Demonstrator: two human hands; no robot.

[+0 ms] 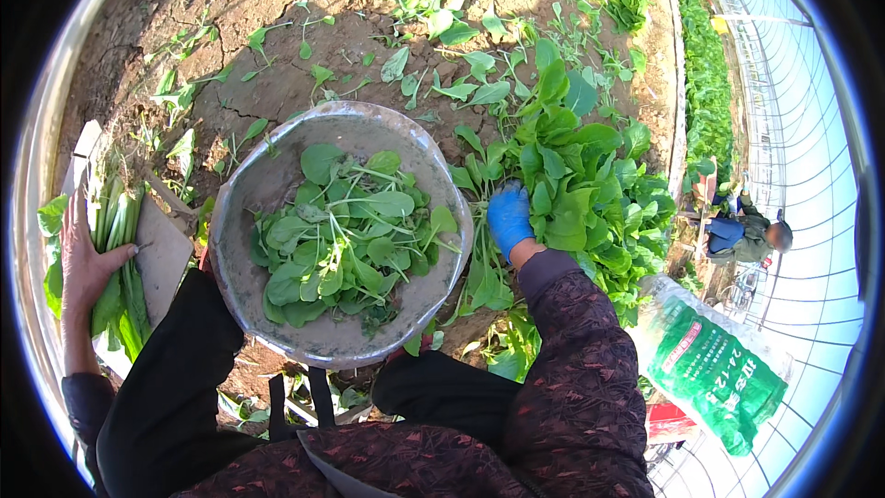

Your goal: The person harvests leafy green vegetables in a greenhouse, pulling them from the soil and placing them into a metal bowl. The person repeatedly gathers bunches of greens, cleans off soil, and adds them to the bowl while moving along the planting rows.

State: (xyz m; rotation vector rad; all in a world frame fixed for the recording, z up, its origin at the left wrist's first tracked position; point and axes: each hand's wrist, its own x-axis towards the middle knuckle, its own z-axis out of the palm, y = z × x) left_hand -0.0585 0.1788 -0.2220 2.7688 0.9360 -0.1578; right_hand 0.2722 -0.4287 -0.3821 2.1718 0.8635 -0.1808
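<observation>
My bare left hand (90,256) lies at the far left around a bundle of leafy greens (119,214), its thumb across the pale stems. The roots point away from me, and a light flat board (162,249) is under the bundle. In a blue glove, my right hand (510,218) reaches into a large pile of leafy greens (588,187) on the right; leaves hide its fingertips, so its grip cannot be made out. Between my hands, in front of my knees, stands a wide round basin (276,145) with a soil-stained inside. Loose small greens (346,235) are heaped in it.
Cracked soil (276,97) strewn with loose leaves (435,14) stretches ahead. A green and white plastic sack (719,366) bearing writing lies at the right. Beyond the planted row (702,69), another person (743,235) is beside the greenhouse's ribbed wall (816,152).
</observation>
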